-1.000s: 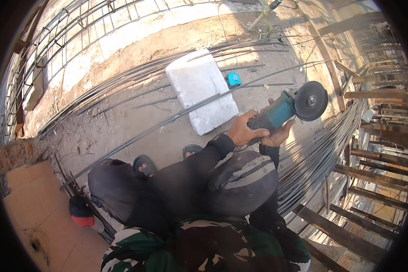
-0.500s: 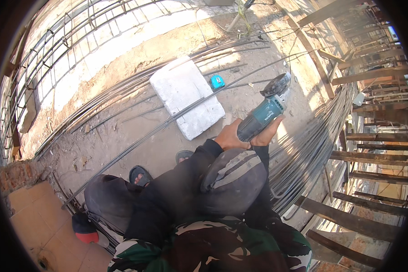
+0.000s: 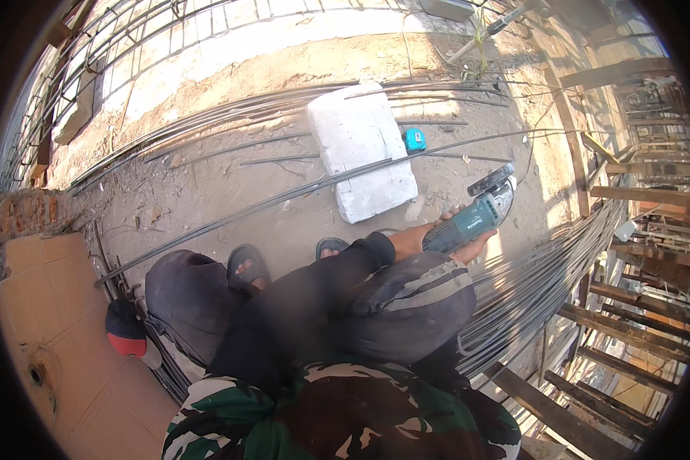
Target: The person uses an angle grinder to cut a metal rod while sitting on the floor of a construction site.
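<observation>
Head view: the left hand [image 3: 411, 241] is clamping its fingers around a teal-and-black angle grinder [image 3: 471, 221], just right of a white rectangular block [image 3: 353, 134]; the right hand [image 3: 477, 248] is supporting the grinder, fingers too hidden for me to tell. Grey steel rods [image 3: 364, 169] are crossing the block.

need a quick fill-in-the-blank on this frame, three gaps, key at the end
1. Of the left hand and the right hand, ____ hold the angle grinder.
2. The block beneath the long steel bars is ____ in colour.
3. In the picture, the tape measure lies just to the ____ of the block.

Missing words: both; white; right
</observation>
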The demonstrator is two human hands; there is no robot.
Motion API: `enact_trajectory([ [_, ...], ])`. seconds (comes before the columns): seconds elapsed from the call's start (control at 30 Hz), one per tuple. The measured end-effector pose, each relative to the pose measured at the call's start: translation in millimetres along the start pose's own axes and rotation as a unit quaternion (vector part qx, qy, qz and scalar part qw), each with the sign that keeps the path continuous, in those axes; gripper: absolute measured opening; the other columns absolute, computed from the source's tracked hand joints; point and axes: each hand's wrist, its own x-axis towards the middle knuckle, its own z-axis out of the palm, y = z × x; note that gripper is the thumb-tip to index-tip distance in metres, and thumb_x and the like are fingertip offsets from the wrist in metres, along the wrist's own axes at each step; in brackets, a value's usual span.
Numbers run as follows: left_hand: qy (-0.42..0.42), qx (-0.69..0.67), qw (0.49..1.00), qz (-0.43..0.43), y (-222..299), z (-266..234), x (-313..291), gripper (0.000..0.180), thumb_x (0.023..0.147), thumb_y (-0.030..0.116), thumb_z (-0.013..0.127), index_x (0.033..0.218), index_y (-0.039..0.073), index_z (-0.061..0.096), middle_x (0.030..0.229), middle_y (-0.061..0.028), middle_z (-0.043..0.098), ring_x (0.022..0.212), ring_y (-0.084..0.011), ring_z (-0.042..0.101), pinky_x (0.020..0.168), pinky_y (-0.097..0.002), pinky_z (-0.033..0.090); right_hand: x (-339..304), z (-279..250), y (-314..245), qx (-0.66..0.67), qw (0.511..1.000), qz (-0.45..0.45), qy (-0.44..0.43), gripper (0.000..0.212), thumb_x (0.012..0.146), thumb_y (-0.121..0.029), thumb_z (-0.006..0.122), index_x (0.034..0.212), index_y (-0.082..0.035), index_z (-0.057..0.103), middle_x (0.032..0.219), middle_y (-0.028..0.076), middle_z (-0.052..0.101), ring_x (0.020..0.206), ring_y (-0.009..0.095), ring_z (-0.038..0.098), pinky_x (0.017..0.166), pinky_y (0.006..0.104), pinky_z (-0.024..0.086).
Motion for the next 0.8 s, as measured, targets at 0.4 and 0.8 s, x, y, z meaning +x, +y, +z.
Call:
enact_trajectory([
  [0.4, 0.065, 0.145, 0.983, -0.088, -71, 9, 30, 0.084, 0.069, 0.045, 0.081, 0.127, -0.006, 0.047, 0.114, -0.0249, 0.064, 0.107, -0.0323, 0.063, 0.090, -0.0379, 0.047, 13, -23, -3, -0.278, 0.949, -0.110, 0.097, 0.077, 0.090, -0.068, 0.046, 0.132, -0.004, 0.037, 0.103, 0.016, 0.059, 0.076, 0.028, 0.064, 0.063, 0.0391, 0.056],
  [0.8, 0.130, 0.218, 0.959, -0.122, -95, 12, 17, 0.053, 0.083, 0.024, 0.065, 0.117, -0.010, 0.042, 0.094, -0.0322, 0.064, 0.090, -0.0444, 0.065, 0.075, -0.0467, 0.050, 26, -22, 2, -0.396, 0.910, -0.040, 0.119, 0.094, 0.072, -0.014, 0.085, 0.142, 0.003, 0.025, 0.121, 0.015, 0.051, 0.107, 0.024, 0.053, 0.092, 0.0353, 0.045],
])
